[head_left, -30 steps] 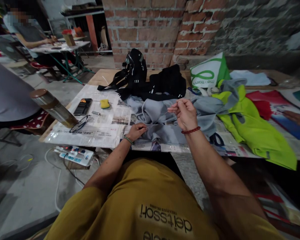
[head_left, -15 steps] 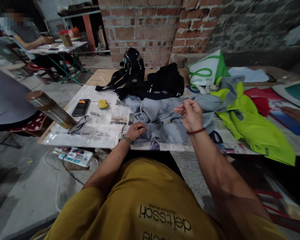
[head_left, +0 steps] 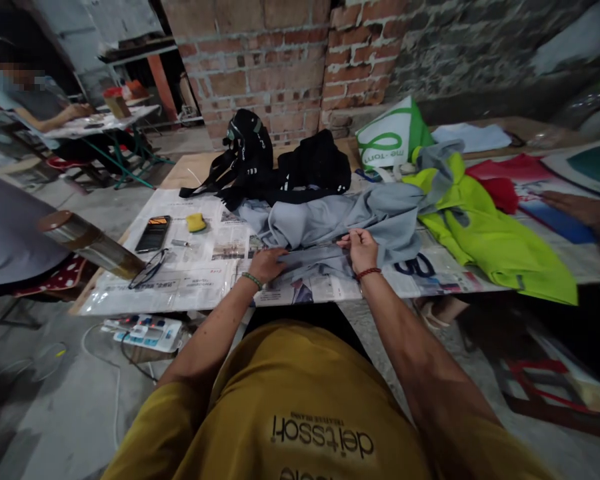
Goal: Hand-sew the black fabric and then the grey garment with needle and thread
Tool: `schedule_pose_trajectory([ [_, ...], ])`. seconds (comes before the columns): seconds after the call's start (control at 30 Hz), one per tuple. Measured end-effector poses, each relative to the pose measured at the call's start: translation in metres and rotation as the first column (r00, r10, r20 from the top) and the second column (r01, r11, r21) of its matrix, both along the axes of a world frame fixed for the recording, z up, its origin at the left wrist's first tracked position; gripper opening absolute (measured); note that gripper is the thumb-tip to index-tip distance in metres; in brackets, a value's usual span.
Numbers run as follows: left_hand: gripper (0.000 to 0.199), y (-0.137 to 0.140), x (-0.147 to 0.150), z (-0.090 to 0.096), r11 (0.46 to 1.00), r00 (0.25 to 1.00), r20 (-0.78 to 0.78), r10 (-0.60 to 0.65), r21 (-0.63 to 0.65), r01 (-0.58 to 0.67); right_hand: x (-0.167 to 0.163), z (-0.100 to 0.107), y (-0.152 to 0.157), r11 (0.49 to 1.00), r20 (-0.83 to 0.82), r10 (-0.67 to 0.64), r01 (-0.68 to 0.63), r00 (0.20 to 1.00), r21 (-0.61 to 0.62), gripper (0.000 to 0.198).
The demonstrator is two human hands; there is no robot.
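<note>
A grey garment (head_left: 325,223) lies rumpled across the newspaper-covered table in front of me. My left hand (head_left: 267,265), with a green beaded bracelet at the wrist, has its fingers closed on the left end of the garment's near strip. Further right, my right hand (head_left: 363,250), wearing a red bracelet, pinches the same strip along its upper edge. Between the hands the strip is gathered and creased. The fingertips of both hands are partly hidden. The neon yellow-green part of a garment (head_left: 500,233) lies to the right, touching grey cloth.
Left on the table are a phone (head_left: 153,233), a yellow sponge (head_left: 197,223), glasses (head_left: 149,268) and a tall bottle (head_left: 93,245). Black bundled items (head_left: 315,163) and a green-white bag (head_left: 393,137) stand behind. At right, another person's hand (head_left: 573,207) is near an iron (head_left: 585,167).
My right hand has come down from above the grey garment and now grips its near strip. The strip, flat before, is bunched up. My left hand stays at its left end.
</note>
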State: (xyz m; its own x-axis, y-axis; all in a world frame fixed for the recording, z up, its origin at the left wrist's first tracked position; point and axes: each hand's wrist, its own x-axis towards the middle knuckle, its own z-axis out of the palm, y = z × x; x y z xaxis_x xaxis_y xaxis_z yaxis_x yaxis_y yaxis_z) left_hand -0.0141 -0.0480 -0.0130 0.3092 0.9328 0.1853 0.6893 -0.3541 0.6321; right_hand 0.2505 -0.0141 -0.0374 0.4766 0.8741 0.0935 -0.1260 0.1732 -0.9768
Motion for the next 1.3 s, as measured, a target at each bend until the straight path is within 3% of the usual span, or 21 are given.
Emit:
schedule_pose_trajectory([
  [0.13,0.006,0.007,-0.008,0.008,0.997,1.0,-0.021,0.004,-0.077,-0.005,0.004,0.0,-0.005,1.0,0.018,0.004,-0.004,1.0,-0.008,0.026],
  [0.3,0.007,-0.003,-0.01,0.008,0.999,0.992,0.122,0.036,-0.032,-0.032,0.003,-0.007,-0.006,0.996,0.111,0.078,-0.073,0.991,-0.046,0.031],
  [0.47,0.043,-0.015,0.007,0.001,0.996,0.979,0.194,0.06,0.053,-0.072,0.004,-0.008,-0.006,0.995,0.131,0.087,-0.08,0.988,-0.055,0.034],
  [0.6,0.057,-0.02,0.021,-0.009,0.998,0.956,0.286,0.066,0.002,-0.07,0.003,-0.007,-0.007,0.994,0.123,0.102,-0.096,0.987,-0.055,0.034],
  [0.77,0.042,-0.022,0.029,-0.018,0.979,0.914,0.351,0.203,-0.092,-0.182,0.003,-0.007,-0.008,0.993,0.109,0.114,-0.109,0.987,-0.053,0.031],
  [0.9,0.028,-0.02,0.032,-0.017,0.975,0.915,0.338,0.219,-0.1,-0.197,0.001,-0.004,-0.009,0.991,0.041,0.128,-0.126,0.991,-0.042,0.03],
  [1.0,0.022,-0.02,0.032,-0.016,0.966,0.91,0.325,0.257,-0.119,-0.231,0.003,0.006,-0.013,0.984,-0.062,0.18,-0.18,0.982,0.009,0.029],
  [1.1,0.033,-0.021,0.031,-0.016,0.959,0.893,0.351,0.283,-0.119,-0.257,0.01,0.023,-0.022,0.963,-0.158,0.257,-0.238,0.953,0.129,0.03],
  [1.3,0.031,-0.021,0.031,-0.018,0.958,0.872,0.397,0.286,-0.153,-0.244,0.029,0.067,-0.049,0.896,-0.169,0.353,-0.281,0.92,0.344,0.023],
])
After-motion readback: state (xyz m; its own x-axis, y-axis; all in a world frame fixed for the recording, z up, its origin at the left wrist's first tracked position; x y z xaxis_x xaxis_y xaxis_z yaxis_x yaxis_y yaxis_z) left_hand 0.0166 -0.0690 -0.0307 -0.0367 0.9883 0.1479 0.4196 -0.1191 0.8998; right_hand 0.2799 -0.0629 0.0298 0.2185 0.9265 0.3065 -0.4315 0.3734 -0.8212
